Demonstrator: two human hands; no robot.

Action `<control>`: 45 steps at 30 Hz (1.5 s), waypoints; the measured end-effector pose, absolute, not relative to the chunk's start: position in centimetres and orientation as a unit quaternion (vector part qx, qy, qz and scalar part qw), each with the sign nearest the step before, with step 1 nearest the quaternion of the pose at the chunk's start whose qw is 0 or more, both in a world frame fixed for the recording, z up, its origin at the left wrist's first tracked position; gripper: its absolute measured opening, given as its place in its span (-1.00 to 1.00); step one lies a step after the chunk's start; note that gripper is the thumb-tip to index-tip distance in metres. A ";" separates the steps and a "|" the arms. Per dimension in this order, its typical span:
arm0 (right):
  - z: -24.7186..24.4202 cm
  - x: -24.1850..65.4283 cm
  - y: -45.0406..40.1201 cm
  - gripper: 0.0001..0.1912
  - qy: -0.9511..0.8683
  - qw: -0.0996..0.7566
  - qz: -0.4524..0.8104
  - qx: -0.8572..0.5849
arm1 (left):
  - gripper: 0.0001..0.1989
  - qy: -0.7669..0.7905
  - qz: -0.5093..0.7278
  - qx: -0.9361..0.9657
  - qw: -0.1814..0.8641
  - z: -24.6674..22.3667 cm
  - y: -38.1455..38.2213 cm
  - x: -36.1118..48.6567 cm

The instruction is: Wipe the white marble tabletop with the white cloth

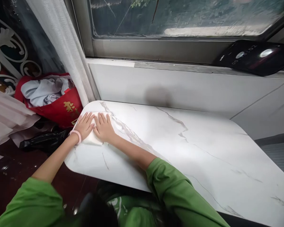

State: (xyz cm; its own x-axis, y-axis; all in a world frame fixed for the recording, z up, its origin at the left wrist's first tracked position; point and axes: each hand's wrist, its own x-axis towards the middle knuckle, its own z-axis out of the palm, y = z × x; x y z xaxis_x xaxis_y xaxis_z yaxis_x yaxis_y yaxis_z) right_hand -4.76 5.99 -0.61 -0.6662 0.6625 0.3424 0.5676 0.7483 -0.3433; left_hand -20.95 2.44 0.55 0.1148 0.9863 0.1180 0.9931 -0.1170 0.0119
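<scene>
Pressed flat, palms down, both hands lie side by side on a white cloth (pixel 93 138), the left hand (pixel 84 125) and the right hand (pixel 103 127) each with an open grip, fingers extended and pointing toward the window side. The cloth is spread at the left end of a long white surface (pixel 191 151) with rounded corners and grey-brown marble veins; its edges show between and below the hands. A pink beaded bracelet (pixel 77 135) circles the left wrist, and green sleeves (pixel 172 179) cover both upper arms. Just beyond the left end of the surface, a red bag (pixel 59 108) with gold lettering holds crumpled pale fabric (pixel 44 90), beside a white curtain (pixel 63 37). A black plastic bag (pixel 44 142) lies below the red one, above a dark, reddish floor (pixel 68 186). Behind the surface are a white wall panel (pixel 123 83) and a metal-framed window (pixel 180 19); at the right, a black phone (pixel 257 58) with lit digits leans near the sill.
</scene>
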 end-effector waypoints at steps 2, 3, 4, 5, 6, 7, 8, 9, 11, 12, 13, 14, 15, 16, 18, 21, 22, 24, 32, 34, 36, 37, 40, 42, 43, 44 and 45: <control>-0.5 -4.4 2.7 -0.40 -0.920 0.232 0.110 -0.297 | -0.45 -0.681 -0.059 -0.728 0.057 0.3 -2.2 -20.4; -0.4 -4.1 1.2 -0.39 -0.925 0.233 0.114 -0.277 | -0.46 -0.690 -0.066 -0.718 0.066 0.2 -4.4 -20.1; -0.3 -3.8 -0.2 -0.38 -0.930 0.234 0.117 -0.259 | -0.45 -0.697 -0.075 -0.710 0.075 0.1 -6.4 -19.7; -0.2 -3.5 -1.4 -0.38 -0.933 0.234 0.121 -0.244 | -0.45 -0.702 -0.083 -0.702 0.082 0.0 -8.2 -19.3; -0.2 -3.3 -2.4 -0.37 -0.936 0.233 0.125 -0.232 | -0.45 -0.706 -0.092 -0.697 0.087 -0.1 -9.6 -19.0; -0.1 -3.1 -3.2 -0.37 -0.938 0.232 0.128 -0.222 | -0.45 -0.709 -0.100 -0.692 0.090 -0.2 -10.8 -18.7; 0.0 -3.0 -3.8 -0.37 -0.940 0.231 0.131 -0.215 | -0.46 -0.712 -0.106 -0.688 0.091 -0.2 -11.6 -18.6; 0.1 -2.9 -4.1 -0.37 -0.941 0.229 0.135 -0.211 | -0.46 -0.715 -0.110 -0.685 0.089 -0.2 -12.1 -18.5; 0.2 -2.9 -4.2 -0.37 -0.941 0.228 0.143 -0.205 | -0.46 -0.721 -0.110 -0.680 0.079 0.0 -12.2 -18.5; 0.2 -3.0 -4.1 -0.37 -0.941 0.228 0.146 -0.204 | -0.46 -0.723 -0.106 -0.679 0.071 0.1 -11.9 -18.7; 0.2 -3.1 -3.8 -0.37 -0.940 0.229 0.148 -0.203 | -0.46 -0.724 -0.100 -0.679 0.062 0.2 -11.5 -18.9; 0.1 -3.3 -3.5 -0.37 -0.940 0.231 0.148 -0.204 | -0.47 -0.724 -0.094 -0.682 0.052 0.3 -10.9 -19.2; 0.0 -3.6 -3.0 -0.36 -0.939 0.232 0.147 -0.207 | -0.47 -0.722 -0.088 -0.685 0.042 0.4 -10.1 -19.5; -0.1 -4.0 -2.3 -0.37 -0.938 0.233 0.143 -0.212 | -0.47 -0.720 -0.083 -0.688 0.033 0.5 -9.2 -19.9; -0.4 -4.9 -0.7 -0.38 -0.935 0.233 0.136 -0.230 | -0.48 -0.718 -0.076 -0.692 0.020 0.7 -7.0 -20.7; -0.7 -6.3 3.1 -0.39 -0.926 0.225 0.134 -0.270 | -0.49 -0.718 -0.069 -0.693 0.009 1.0 -2.4 -21.6; -0.8 -6.6 4.7 -0.40 -0.924 0.222 0.134 -0.282 | -0.49 -0.718 -0.066 -0.693 0.007 1.0 -0.5 -21.7; -0.9 -7.0 8.2 -0.42 -0.918 0.215 0.131 -0.306 | -0.50 -0.726 -0.065 -0.684 0.002 1.1 3.4 -21.6; -1.7 -5.6 17.6 -0.44 -0.881 0.216 0.117 -0.405 | -0.52 -0.695 -0.079 -0.714 -0.026 1.2 15.3 -19.3; -1.9 -5.3 18.0 -0.44 -0.875 0.221 0.111 -0.415 | -0.53 -0.687 -0.079 -0.722 -0.029 1.1 16.0 -19.1; -2.1 -5.2 18.0 -0.45 -0.875 0.221 0.109 -0.418 | -0.53 -0.683 -0.077 -0.726 -0.026 1.1 16.0 -19.1; -2.1 -5.2 17.9 -0.45 -0.875 0.219 0.109 -0.418 | -0.52 -0.684 -0.075 -0.725 -0.023 1.1 15.9 -19.1; -2.0 -4.9 17.4 -0.45 -0.879 0.210 0.104 -0.415 | -0.50 -0.699 -0.064 -0.712 -0.013 1.1 14.8 -18.5; -1.8 -4.2 16.7 -0.45 -0.886 0.204 0.102 -0.404 | -0.49 -0.707 -0.050 -0.705 -0.009 1.1 13.6 -17.7; -1.8 -3.7 16.2 -0.45 -0.891 0.201 0.103 -0.394 | -0.48 -0.710 -0.041 -0.703 -0.006 1.1 12.7 -17.2; -1.8 -3.0 15.6 -0.45 -0.897 0.199 0.103 -0.380 | -0.48 -0.712 -0.033 -0.702 -0.001 1.0 11.6 -16.6; -1.7 -2.2 14.8 -0.45 -0.905 0.196 0.103 -0.363 | -0.48 -0.714 -0.026 -0.700 0.006 0.9 10.4 -15.9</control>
State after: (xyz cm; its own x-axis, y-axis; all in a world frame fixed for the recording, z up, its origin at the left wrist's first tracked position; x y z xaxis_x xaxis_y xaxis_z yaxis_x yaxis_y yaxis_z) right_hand -2.23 14.81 -1.74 -0.6597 0.6971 0.2808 0.6163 0.7157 -0.3286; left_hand -15.94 10.36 0.90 -0.0203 0.9987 0.0460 0.9994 0.0190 0.0284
